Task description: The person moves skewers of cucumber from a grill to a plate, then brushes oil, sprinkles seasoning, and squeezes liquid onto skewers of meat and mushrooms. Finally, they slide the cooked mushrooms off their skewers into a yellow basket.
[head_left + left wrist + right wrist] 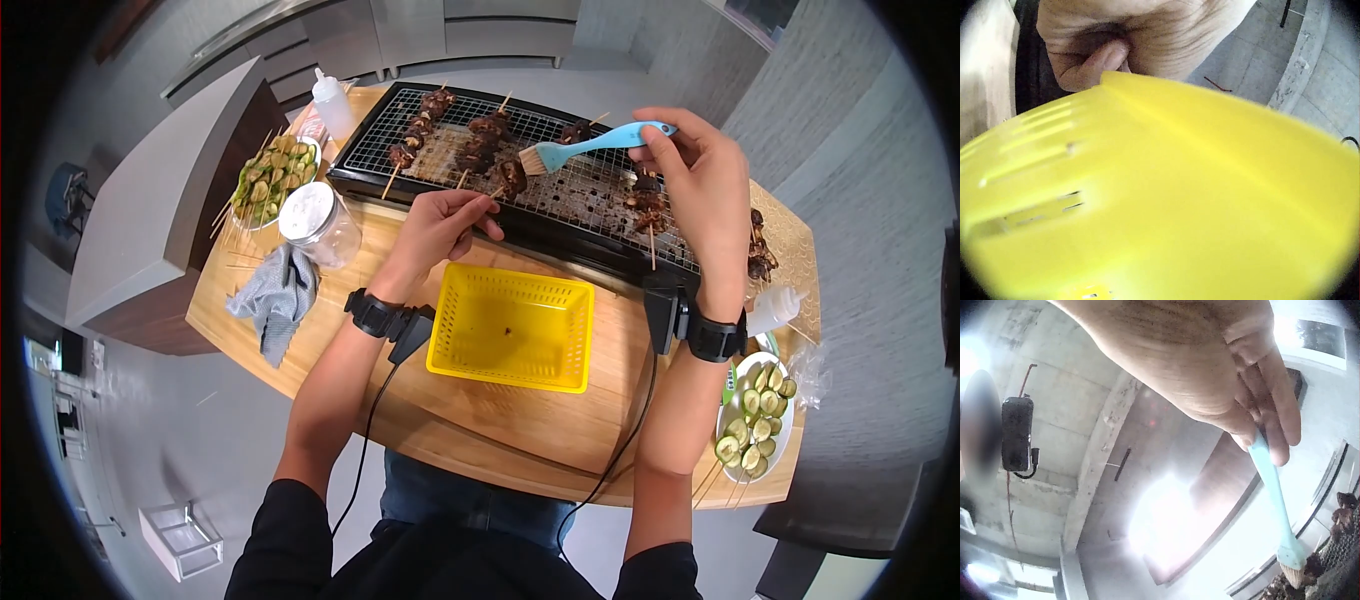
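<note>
In the head view, the left hand [445, 228] pinches the stick end of a dark meat skewer [510, 178] at the grill's front edge. The right hand [705, 180] grips a light-blue brush [600, 139] by its handle, its bristles against or just beside that skewer's meat. Several other meat skewers lie across the wire grill [570, 215]. The left wrist view shows the left hand [1141, 44] with curled fingers behind a yellow basket [1197, 187]; its stick is hidden there. In the right wrist view the right hand [1210, 369] holds the brush [1272, 487], bristles down by dark meat.
The yellow basket [510, 384] stands in front of the grill. At left are a lidded jar [335, 238], a grey cloth [275, 300], a squeeze bottle [332, 105] and a plate of green skewers [275, 180]. At right are another bottle [775, 308] and sliced green skewers [757, 425].
</note>
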`<control>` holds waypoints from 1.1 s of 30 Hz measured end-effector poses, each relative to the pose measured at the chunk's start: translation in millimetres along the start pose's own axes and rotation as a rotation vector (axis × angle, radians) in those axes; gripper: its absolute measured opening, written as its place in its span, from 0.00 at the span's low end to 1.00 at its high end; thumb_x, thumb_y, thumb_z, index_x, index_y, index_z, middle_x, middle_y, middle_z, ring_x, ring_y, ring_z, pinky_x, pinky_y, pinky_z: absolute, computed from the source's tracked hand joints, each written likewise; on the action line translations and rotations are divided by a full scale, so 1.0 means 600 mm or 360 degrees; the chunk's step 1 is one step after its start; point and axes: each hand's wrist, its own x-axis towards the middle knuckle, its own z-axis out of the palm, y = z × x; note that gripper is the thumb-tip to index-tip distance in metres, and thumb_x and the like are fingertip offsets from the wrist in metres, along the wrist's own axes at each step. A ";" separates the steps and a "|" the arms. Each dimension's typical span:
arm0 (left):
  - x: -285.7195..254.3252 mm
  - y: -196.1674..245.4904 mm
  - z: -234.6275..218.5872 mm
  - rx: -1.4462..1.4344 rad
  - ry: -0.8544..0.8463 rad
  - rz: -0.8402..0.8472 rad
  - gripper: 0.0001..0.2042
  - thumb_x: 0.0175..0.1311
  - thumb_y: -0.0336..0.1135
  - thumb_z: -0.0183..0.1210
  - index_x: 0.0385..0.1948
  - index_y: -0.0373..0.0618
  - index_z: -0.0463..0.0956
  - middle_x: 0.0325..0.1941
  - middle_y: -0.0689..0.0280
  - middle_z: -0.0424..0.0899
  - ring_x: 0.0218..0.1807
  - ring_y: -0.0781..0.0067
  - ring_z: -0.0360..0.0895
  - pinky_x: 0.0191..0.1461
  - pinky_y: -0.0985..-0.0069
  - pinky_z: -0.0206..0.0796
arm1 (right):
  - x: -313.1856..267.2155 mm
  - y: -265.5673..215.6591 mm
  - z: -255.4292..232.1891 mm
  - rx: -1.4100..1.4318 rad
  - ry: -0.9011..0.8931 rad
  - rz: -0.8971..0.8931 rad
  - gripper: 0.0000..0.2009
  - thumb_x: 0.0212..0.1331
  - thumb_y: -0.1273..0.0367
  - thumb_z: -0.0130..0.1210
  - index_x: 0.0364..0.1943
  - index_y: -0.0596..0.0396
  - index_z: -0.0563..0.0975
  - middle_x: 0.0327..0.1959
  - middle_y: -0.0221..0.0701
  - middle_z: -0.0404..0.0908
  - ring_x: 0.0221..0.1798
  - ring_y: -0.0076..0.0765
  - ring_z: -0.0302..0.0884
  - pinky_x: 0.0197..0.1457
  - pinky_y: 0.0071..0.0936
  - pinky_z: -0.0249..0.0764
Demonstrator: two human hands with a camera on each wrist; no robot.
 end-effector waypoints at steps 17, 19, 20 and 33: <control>0.000 0.001 0.000 0.0002 -0.0013 -0.0009 0.13 0.74 0.38 0.51 0.41 0.36 0.79 0.26 0.67 0.84 0.14 0.90 0.61 0.17 0.89 0.49 | -0.008 -0.018 0.016 0.0028 -0.0139 -0.0135 0.08 0.61 0.73 0.56 0.43 0.57 0.82 0.25 0.40 0.84 0.30 0.35 0.85 0.34 0.27 0.75; -0.001 0.002 0.000 -0.0010 -0.0017 -0.0006 0.13 0.73 0.38 0.51 0.41 0.36 0.79 0.26 0.67 0.84 0.14 0.90 0.61 0.17 0.89 0.49 | -0.007 -0.014 0.013 -0.0002 -0.0120 -0.0108 0.08 0.61 0.73 0.56 0.43 0.56 0.82 0.25 0.40 0.84 0.29 0.35 0.85 0.34 0.27 0.75; -0.002 0.002 0.000 -0.0011 -0.0015 -0.0006 0.13 0.73 0.38 0.51 0.41 0.36 0.79 0.26 0.67 0.84 0.14 0.90 0.61 0.17 0.89 0.49 | -0.006 -0.014 0.011 -0.0028 -0.0091 -0.0101 0.08 0.61 0.72 0.56 0.43 0.56 0.82 0.25 0.40 0.84 0.29 0.34 0.84 0.34 0.27 0.74; 0.000 -0.003 -0.002 -0.0085 -0.0050 0.0011 0.14 0.74 0.38 0.50 0.40 0.36 0.79 0.25 0.68 0.83 0.14 0.90 0.60 0.17 0.89 0.47 | -0.010 -0.029 0.009 0.0083 -0.0148 -0.0092 0.09 0.61 0.73 0.56 0.43 0.57 0.82 0.24 0.39 0.83 0.30 0.31 0.85 0.34 0.25 0.74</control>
